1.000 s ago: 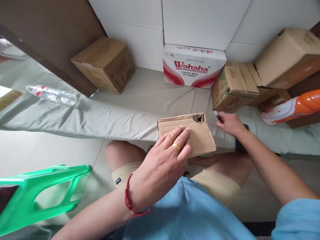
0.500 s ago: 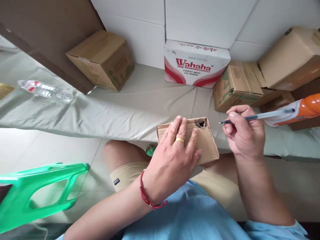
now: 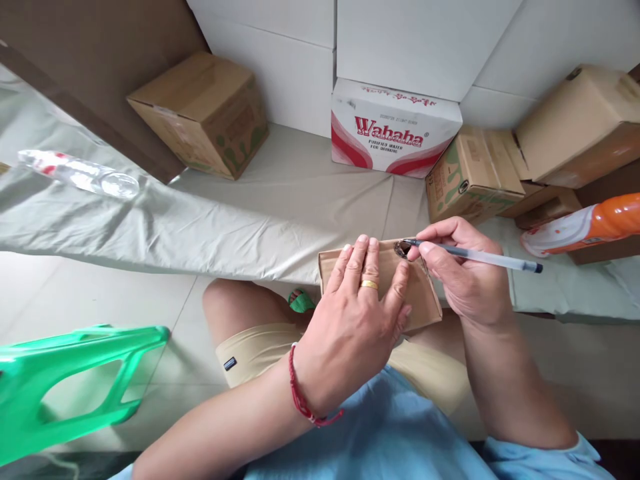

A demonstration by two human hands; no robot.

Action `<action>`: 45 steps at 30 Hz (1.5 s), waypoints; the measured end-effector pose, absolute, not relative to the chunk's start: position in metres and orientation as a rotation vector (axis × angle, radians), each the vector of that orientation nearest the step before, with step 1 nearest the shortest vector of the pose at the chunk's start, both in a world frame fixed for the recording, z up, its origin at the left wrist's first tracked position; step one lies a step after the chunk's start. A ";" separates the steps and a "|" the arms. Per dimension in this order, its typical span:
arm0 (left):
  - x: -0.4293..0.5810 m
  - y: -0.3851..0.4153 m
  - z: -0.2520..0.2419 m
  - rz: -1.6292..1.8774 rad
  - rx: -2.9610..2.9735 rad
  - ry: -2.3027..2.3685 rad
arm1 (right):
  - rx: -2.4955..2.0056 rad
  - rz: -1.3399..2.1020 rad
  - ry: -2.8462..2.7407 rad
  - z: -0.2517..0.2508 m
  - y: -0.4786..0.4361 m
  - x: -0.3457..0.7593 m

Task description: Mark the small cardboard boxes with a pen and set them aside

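A small flat cardboard box (image 3: 423,300) lies at the edge of the cloth-covered table, over my lap. Near its far right corner is a ragged hole (image 3: 401,249) with dark edges. My left hand (image 3: 357,320) rests flat on top of the box, fingers stretched out. In my right hand (image 3: 463,273) is a pen (image 3: 490,257) with a clear barrel and dark end, pinched between thumb and fingers. Its tip is at the rim of the hole. The box's underside is hidden.
On the grey tablecloth (image 3: 300,193) stand a white and red water carton (image 3: 395,133), a brown carton (image 3: 200,113) at left and stacked cartons (image 3: 475,173) at right. A clear plastic bottle (image 3: 80,175) and an orange bottle (image 3: 585,223) lie at the sides. A green stool (image 3: 125,340) is on the floor.
My right hand has moved left with the pen, bringing its tip from beside the box to the hole. My left hand stays flat on the box.
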State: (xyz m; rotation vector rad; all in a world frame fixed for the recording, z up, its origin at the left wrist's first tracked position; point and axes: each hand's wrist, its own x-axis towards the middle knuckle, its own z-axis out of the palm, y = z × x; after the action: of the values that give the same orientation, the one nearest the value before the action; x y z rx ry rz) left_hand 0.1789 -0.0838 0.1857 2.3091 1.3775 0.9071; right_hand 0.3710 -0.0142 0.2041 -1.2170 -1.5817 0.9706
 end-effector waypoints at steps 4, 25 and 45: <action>0.179 -0.085 0.186 0.915 2.400 1.417 | -1.231 0.861 -1.623 0.203 -0.016 0.366; 0.176 -0.088 0.192 0.890 2.691 1.501 | -1.209 0.793 -1.908 0.221 -0.007 0.361; 0.179 -0.088 0.189 0.974 2.607 1.508 | -1.278 0.809 -1.918 0.229 -0.010 0.368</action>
State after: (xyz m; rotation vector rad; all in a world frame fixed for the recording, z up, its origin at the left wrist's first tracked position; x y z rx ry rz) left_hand 0.1790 -0.0876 0.1894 2.6074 1.5085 0.9740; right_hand 0.3677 -0.0099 0.2288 -1.2777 -1.9183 0.8090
